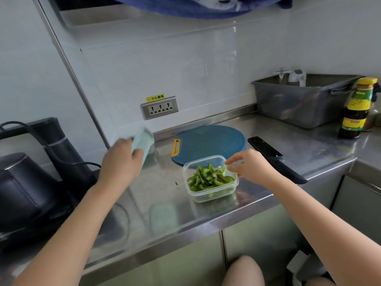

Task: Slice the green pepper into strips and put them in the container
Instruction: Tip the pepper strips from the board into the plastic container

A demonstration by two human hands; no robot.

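Observation:
A clear plastic container stands on the steel counter near its front edge, with a heap of green pepper strips inside. My right hand is at the container's right rim, its fingers curled against the edge. My left hand grips a pale green lid, lifted above the counter to the left of the container. Behind the container lies a round blue cutting board with a yellow handle. A black knife lies flat on the counter to the right of the board.
A black kettle and base with a cord fill the left side. A grey tub and a dark sauce bottle stand at the back right. A wall socket sits behind the board. A small green scrap lies left of the container.

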